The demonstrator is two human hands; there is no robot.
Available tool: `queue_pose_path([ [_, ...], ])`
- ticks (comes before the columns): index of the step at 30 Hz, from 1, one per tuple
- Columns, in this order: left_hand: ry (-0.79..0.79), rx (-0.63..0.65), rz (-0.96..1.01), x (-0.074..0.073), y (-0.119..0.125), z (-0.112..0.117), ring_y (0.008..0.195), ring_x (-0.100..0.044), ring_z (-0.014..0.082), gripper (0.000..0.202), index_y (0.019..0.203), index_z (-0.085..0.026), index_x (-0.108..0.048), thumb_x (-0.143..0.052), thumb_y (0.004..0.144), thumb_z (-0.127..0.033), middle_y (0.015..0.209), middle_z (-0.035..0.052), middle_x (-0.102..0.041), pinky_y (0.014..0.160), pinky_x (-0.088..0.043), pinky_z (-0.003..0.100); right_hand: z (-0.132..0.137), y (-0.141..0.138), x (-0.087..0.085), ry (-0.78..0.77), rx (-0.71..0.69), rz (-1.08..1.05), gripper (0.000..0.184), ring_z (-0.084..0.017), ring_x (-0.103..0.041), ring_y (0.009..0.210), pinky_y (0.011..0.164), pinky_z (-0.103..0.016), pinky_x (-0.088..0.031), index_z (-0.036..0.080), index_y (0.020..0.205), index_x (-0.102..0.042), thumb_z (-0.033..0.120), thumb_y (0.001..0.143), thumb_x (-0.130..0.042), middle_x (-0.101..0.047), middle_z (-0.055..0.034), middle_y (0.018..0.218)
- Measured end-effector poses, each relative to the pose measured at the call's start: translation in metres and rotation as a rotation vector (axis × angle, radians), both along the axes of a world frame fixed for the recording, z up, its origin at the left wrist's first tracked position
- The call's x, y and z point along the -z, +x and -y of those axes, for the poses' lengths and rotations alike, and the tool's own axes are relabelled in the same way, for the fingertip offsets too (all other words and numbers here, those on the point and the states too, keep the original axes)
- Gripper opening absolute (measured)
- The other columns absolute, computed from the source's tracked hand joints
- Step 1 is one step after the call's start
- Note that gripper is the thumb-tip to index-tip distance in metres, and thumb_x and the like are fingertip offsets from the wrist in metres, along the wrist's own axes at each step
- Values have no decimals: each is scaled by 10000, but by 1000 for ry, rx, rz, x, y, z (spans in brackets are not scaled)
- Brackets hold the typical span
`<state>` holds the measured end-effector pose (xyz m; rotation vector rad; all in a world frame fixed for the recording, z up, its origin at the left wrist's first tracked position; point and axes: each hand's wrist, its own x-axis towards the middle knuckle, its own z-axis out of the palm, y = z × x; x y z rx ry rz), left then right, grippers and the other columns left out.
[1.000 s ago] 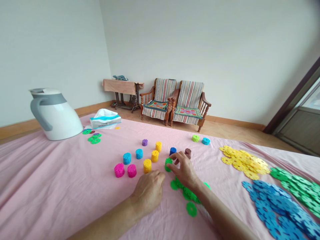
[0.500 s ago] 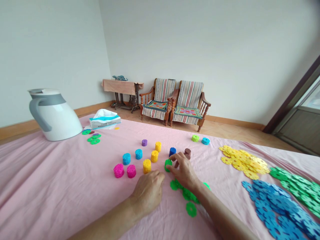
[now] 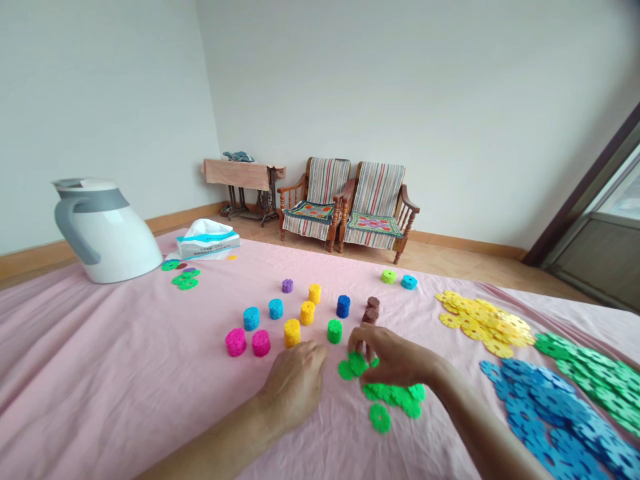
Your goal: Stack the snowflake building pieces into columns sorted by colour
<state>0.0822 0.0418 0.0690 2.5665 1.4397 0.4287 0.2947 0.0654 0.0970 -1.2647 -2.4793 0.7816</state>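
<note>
My left hand (image 3: 296,387) rests closed on the cloth, just in front of a yellow stack (image 3: 292,333) of notched plastic discs. Its curled fingers hide whatever may be inside. Over a loose heap of green discs (image 3: 395,395) hovers my right hand (image 3: 395,352), thumb and fingers apart, the fingertips close to one green disc (image 3: 357,363). A short green stack (image 3: 335,331) stands by itself left of those fingertips. Behind it is a dark blue stack (image 3: 343,307), and two brown stacks (image 3: 371,315) are just beyond my right hand.
Magenta stacks (image 3: 235,342), light blue stacks (image 3: 251,319) and a purple one (image 3: 287,286) stand left of centre. Piles of yellow (image 3: 483,323), blue (image 3: 555,413) and green discs (image 3: 595,377) lie right. A white jug (image 3: 117,233) and tissue pack (image 3: 208,241) are far left.
My right hand has let go of the green stack and moved back towards me, over the loose green discs. The left hand stays in place.
</note>
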Motion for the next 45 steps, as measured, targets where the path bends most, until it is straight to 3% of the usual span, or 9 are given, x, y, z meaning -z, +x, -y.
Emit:
queue_pose_path([
  [17,0,10,51,5,-1,-1,684,-532,164,215,654,-189,-430,-385,655,21,700,11,-550,589,-343,263,1,-11,5,226,63,114,238,-141,-516,703,606,-246,-369,170,800,-538,61,590,-516,-559,-36,825],
  [22,-36,-25,316,3,4,0,760,-538,163,174,797,-174,-516,-408,760,-42,817,25,-575,660,-382,262,2,-15,-2,240,30,-79,258,-122,-491,698,628,-241,-397,178,833,-520,52,609,-504,-524,-13,812],
  [24,-79,-40,474,3,6,0,734,-531,153,108,883,-169,-534,-434,845,-171,826,23,-576,646,-387,255,4,-19,-4,252,11,-139,284,-123,-484,712,646,-246,-404,184,860,-521,48,611,-505,-522,-6,809],
  [26,-162,-39,600,3,8,-1,645,-500,131,180,843,-162,-545,-430,885,-294,730,1,-551,578,-368,236,6,-23,-4,255,13,-189,305,-125,-482,725,662,-253,-409,188,879,-518,43,610,-507,-521,-1,803],
  [29,-329,-27,745,7,9,-4,527,-441,98,307,702,-157,-514,-441,878,-397,600,-32,-478,483,-322,212,8,-30,-1,254,22,-256,348,-122,-483,722,655,-251,-413,190,904,-508,25,598,-507,-519,6,799],
  [34,-580,-78,935,13,9,-9,361,-346,49,373,683,-167,-458,-472,827,-512,538,-63,-446,347,-244,180,6,-36,6,255,16,-345,356,-115,-500,740,644,-240,-421,185,941,-518,27,623,-542,-532,-5,860],
  [41,-643,-144,1045,12,9,-10,342,-355,33,405,658,-167,-451,-471,804,-544,522,-67,-451,319,-211,148,0,-38,19,116,70,-453,214,-97,-496,626,562,-219,-406,179,918,-574,172,711,-625,-530,22,728],
  [45,-632,-184,1010,13,9,-9,329,-366,35,388,681,-166,-471,-449,807,-532,536,-59,-476,309,-213,148,-12,-37,30,88,268,-566,231,-95,-467,587,536,-215,-382,173,926,-579,202,703,-630,-504,40,659],
])
